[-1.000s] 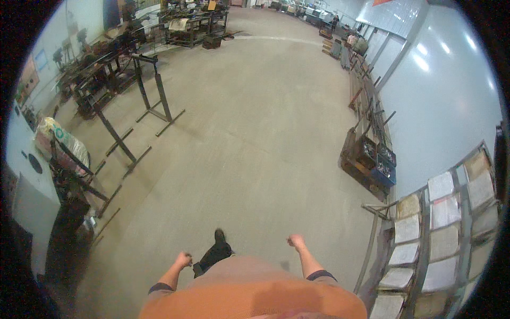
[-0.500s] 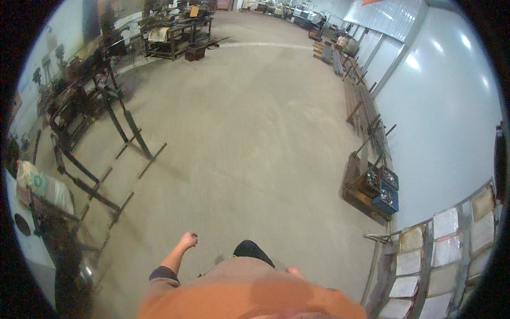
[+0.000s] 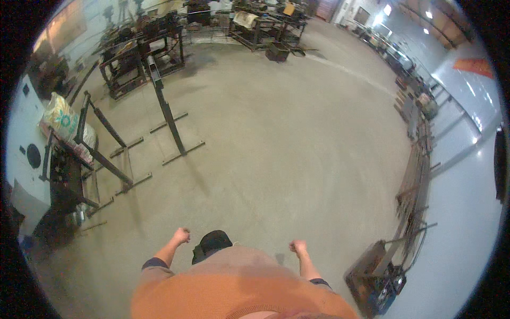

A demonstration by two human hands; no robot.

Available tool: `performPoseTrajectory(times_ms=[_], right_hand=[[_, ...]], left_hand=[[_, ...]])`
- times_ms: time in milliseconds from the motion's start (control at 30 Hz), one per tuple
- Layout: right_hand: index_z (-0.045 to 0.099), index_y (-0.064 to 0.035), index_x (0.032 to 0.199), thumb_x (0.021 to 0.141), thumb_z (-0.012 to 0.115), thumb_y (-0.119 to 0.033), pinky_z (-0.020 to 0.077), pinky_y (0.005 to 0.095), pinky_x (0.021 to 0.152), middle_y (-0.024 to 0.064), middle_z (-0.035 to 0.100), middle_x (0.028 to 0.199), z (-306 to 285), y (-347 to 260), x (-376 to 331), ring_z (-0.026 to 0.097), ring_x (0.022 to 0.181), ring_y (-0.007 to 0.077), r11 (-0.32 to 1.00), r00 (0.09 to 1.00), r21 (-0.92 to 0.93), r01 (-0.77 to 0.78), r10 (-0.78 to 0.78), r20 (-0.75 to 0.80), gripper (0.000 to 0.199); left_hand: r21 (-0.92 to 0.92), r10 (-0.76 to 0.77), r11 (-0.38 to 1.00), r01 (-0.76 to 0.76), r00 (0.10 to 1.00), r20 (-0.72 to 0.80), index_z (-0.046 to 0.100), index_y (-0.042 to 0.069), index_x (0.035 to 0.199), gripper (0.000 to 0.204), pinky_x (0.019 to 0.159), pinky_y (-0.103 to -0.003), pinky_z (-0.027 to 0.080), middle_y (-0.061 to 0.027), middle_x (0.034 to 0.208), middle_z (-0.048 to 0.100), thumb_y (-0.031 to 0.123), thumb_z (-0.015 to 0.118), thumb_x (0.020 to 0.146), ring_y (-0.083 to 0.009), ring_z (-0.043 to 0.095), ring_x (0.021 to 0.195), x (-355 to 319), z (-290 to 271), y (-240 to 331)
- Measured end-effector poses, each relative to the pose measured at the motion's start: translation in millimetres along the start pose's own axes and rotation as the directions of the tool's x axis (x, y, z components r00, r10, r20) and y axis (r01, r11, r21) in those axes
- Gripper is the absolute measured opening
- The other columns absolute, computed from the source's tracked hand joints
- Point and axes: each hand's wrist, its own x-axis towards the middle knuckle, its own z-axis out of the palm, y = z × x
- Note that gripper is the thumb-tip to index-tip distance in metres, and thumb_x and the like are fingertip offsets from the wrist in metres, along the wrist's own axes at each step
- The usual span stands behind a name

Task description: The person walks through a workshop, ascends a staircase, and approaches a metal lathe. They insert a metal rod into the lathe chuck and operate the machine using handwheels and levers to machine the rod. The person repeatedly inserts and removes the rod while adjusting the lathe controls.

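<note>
Apparently fisted — left hand (image 3: 181, 235), right hand (image 3: 298, 246) — empty.

Floor (image 3: 276, 143): plain pale grey-beige, a faint white line far right. Shirt (image 3: 234, 290): orange, with dark sleeve cuffs. Shoe (image 3: 212, 243): black. Metal stands (image 3: 170, 119), left: dark grey to black. Sack (image 3: 61, 119), far left: off-white with a teal-green print. Cabinet (image 3: 24, 143), left edge: white with a black round mark. Wall (image 3: 467, 175), right: pale blue-white, carrying an orange patch (image 3: 474, 66) far right. Crate (image 3: 378, 276), near right: dark with blue contents.
</note>
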Motion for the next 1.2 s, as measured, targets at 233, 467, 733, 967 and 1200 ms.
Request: performPoseTrajectory(times_ms=[233, 467, 733, 967, 1200], right_hand=[[0.058, 0.0035, 0.071, 0.072, 0.051, -0.009, 0.0454, 0.0299, 0.051, 0.0107, 0.057, 0.064, 10.8, -151.7, 130.1, 0.053, 0.054, 0.0178, 0.978, 0.976, -0.086, 0.192, -0.18, 0.123, 0.014], [0.061, -0.0017, 0.076, 0.074, 0.051, -0.016, 0.0457, 0.031, 0.057, 0.0074, 0.058, 0.068, 12.9, -197.0, 169.8, 0.055, 0.061, 0.0182, 0.875, 0.989, -0.485, 0.014, 0.058, 0.133, 0.018], [0.058, -0.0015, 0.07, 0.073, 0.049, -0.015, 0.0407, 0.0302, 0.049, 0.0075, 0.056, 0.063, -18.0, -313.6, 285.7, 0.051, 0.053, 0.0173, 0.947, 0.994, -0.322, -0.006, 0.041, 0.101, 0.016], [0.055, -0.0013, 0.065, 0.072, 0.047, -0.013, 0.0364, 0.0295, 0.042, 0.0076, 0.054, 0.059, -20.8, -477.7, 430.7, 0.047, 0.046, 0.0166, 0.935, 0.994, -0.353, 0.032, 0.008, 0.114, 0.016], [0.054, 0.0056, 0.072, 0.075, 0.045, -0.008, 0.0419, 0.0298, 0.048, 0.0141, 0.057, 0.07, 21.4, -734.2, 560.1, 0.053, 0.057, 0.0194, 0.973, 0.95, -0.13, 0.189, -0.148, 0.274, 0.016]], left_hand=[[0.175, -0.253, 0.958, 0.225, 0.954, 0.158, 0.057, -0.001, 0.095, 0.024, 0.056, -0.036, 0.048, -0.0113, 0.077, 0.062, 0.009, 0.048, 0.075, -0.0222, 0.06, 0.06, 106.1, -0.8, 17.6], [0.314, -0.099, 0.949, 0.03, 0.973, 0.207, 0.058, 0.001, 0.095, 0.026, 0.061, -0.036, 0.048, -0.0124, 0.079, 0.062, 0.009, 0.048, 0.072, -0.022, 0.061, 0.067, 256.7, -23.6, 219.5], [0.214, 0.465, 0.866, -0.452, 0.885, -0.011, 0.057, 0.001, 0.096, 0.033, 0.064, -0.035, 0.047, -0.0169, 0.076, 0.06, 0.012, 0.049, 0.066, -0.0248, 0.06, 0.07, 412.8, -53.8, 491.0], [0.292, 0.14, 0.934, -0.203, 0.964, 0.225, 0.056, 0.003, 0.102, 0.036, 0.064, -0.033, 0.047, -0.0154, 0.079, 0.061, 0.012, 0.051, 0.067, -0.0222, 0.06, 0.07, 450.8, -66.1, 571.8], [0.336, 0.122, 0.93, -0.15, 0.987, 0.104, 0.058, -0.001, 0.096, 0.027, 0.057, -0.032, 0.05, -0.0124, 0.08, 0.062, 0.007, 0.052, 0.07, -0.0211, 0.061, 0.065, 544.4, -97.5, 467.0]])
